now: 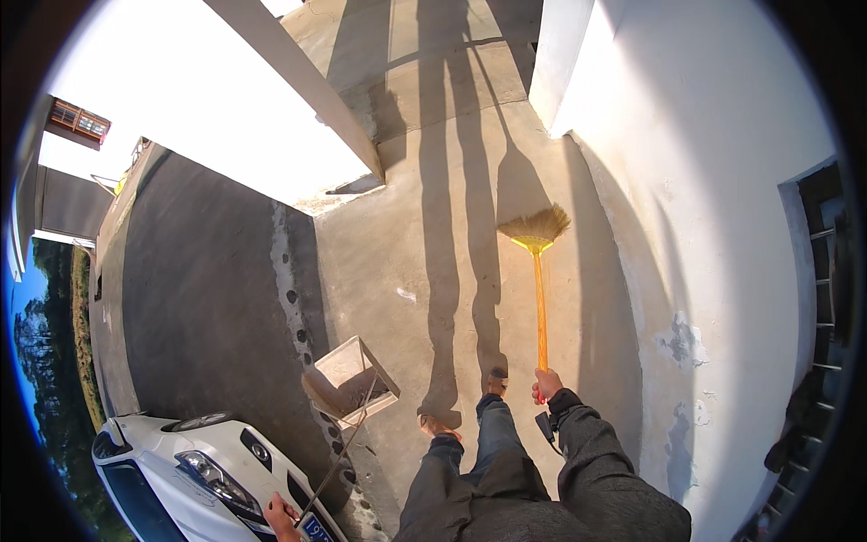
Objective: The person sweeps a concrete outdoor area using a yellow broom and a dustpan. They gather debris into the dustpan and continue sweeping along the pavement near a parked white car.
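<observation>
My right hand [547, 387] grips the upper end of a broom's orange wooden handle [541, 311]. The broom's yellow collar and fanned bristles [538, 222] point away from me, at or close to the concrete floor. At lower left, my left hand [280, 517] is closed around the end of a long thin rod handle [336, 459]. That rod leads to a box-like dustpan [335, 374], off to the left of my feet. Some dark debris [357, 401] lies inside the pan.
A white car [223, 467] stands at lower left. A white pillar or wall end [271, 101] rises at upper left, and a white wall with peeling paint [677, 223] runs along the right. A pale scrap [406, 295] lies on the floor. Long shadows cross the concrete.
</observation>
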Demonstrator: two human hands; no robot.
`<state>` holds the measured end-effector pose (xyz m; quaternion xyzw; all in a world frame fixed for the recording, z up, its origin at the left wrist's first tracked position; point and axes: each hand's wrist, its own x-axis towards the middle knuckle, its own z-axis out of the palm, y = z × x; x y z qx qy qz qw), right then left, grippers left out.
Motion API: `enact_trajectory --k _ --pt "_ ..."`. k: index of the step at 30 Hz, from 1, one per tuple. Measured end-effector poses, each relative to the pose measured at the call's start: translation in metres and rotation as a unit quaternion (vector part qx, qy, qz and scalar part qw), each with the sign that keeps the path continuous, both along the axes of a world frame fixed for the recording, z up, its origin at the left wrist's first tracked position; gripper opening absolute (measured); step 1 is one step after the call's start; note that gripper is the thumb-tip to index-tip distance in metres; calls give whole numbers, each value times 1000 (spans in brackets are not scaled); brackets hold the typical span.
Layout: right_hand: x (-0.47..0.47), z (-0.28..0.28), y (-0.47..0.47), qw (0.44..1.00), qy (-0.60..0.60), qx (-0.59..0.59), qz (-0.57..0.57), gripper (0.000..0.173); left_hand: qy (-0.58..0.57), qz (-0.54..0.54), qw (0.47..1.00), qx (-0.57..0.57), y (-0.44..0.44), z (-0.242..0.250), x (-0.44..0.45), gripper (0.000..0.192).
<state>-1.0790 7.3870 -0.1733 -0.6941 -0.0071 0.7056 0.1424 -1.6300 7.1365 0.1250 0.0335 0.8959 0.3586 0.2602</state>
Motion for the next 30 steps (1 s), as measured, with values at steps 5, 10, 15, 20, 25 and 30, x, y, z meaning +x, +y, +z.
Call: enact_trajectory --k 5,10,15,20,25,30 --pt "24 69 -104 996 84 -38 -2 15 -57 -118 991 9 52 -32 4 36" --pt "80 148 -143 993 9 73 90 21 -106 -159 981 -41 79 -73 -3 35" --pt "170 227 -114 973 -158 43 165 32 -145 -172 973 -53 82 -96 -5 32" --pt "246 177 -23 913 -284 56 288 28 -123 -192 972 -60 55 -102 4 31" --pt "205 47 48 925 -238 45 293 18 -72 -212 971 -84 24 -100 13 37" --pt "55 21 -6 776 -307 126 536 50 -1 -217 969 -117 1 -101 23 39"
